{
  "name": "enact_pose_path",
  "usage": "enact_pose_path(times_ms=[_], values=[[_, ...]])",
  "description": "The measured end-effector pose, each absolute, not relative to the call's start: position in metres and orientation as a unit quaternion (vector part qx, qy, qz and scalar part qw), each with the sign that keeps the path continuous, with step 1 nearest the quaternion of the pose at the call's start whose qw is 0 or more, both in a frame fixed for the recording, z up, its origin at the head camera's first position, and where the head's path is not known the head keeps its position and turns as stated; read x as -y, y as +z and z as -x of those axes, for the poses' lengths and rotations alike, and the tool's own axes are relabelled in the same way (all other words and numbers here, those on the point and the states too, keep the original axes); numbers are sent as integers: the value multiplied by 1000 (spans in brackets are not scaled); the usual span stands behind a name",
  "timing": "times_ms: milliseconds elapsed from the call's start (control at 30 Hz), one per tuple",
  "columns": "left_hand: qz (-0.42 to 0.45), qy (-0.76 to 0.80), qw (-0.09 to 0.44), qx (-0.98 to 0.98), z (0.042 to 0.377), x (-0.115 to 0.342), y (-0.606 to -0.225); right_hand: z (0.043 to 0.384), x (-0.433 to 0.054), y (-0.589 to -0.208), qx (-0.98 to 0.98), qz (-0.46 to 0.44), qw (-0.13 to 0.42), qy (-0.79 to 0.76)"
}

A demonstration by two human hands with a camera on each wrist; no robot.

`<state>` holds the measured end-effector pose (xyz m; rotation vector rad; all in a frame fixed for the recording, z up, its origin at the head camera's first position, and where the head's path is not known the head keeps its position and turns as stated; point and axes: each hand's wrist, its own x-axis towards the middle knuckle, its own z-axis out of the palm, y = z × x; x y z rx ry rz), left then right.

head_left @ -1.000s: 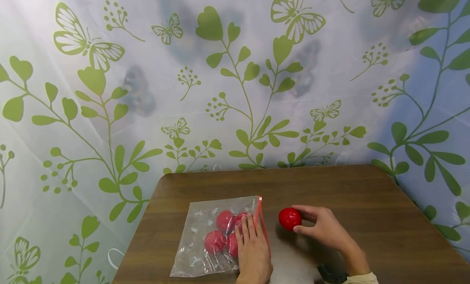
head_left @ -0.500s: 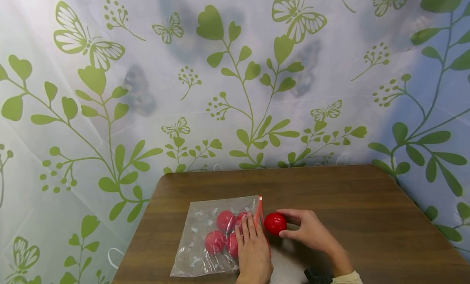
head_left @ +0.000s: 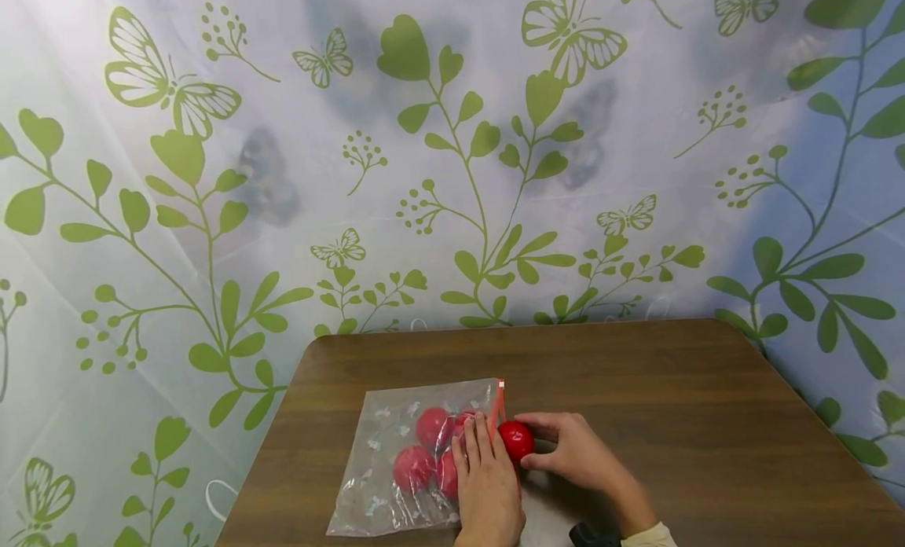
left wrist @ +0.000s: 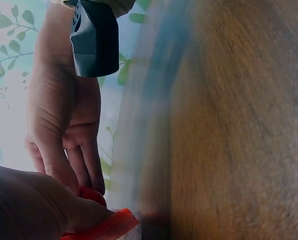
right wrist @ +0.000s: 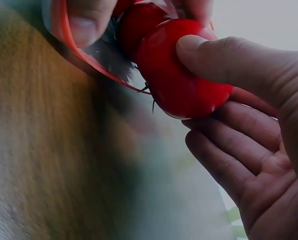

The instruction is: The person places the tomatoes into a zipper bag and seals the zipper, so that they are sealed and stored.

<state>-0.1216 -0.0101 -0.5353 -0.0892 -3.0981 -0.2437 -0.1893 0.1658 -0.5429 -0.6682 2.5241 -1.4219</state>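
A clear zip bag [head_left: 371, 492] with a red zip edge [head_left: 501, 398] lies on the table, several red tomatoes [head_left: 414, 468] inside. My left hand [head_left: 488, 480] rests on the bag by its mouth, fingers straight across it. In the right wrist view the left thumb [right wrist: 84, 31] lies beside the red edge, with the mouth parted. My right hand [head_left: 576, 453] pinches another red tomato [head_left: 516, 442] between thumb and fingers, right at the bag's mouth. In the right wrist view this tomato [right wrist: 189, 75] shows dark stem tips and appears to meet another tomato [right wrist: 136, 27].
The wooden table [head_left: 672, 390] extends behind and to the right of the hands. A curtain [head_left: 452, 178] with green leaves and butterflies hangs behind it. A dark wrist device [head_left: 592, 535] sits by the right sleeve [head_left: 649, 535].
My right hand has carried the tomato leftward, from right of the bag up to its mouth. The left hand and the bag have stayed in place.
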Motion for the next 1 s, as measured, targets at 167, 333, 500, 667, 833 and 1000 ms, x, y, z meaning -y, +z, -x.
enact_pose_path(times_ms=[167,333,500,667,833,1000], values=[[27,-87,11,996,122,10,-536,188,-162,-546,-842,239,76,-477],[30,-89,24,995,121,10,-536,189,-158,-548,-842,244,73,-475],[38,-79,51,995,119,10,-537,190,-152,-549,-851,242,80,-460],[40,-74,56,995,117,10,-535,191,-143,-551,-863,234,80,-440],[36,-80,45,995,117,9,-535,192,-134,-552,-880,239,56,-407],[36,-84,48,995,117,9,-536,193,-128,-553,-887,248,32,-387]])
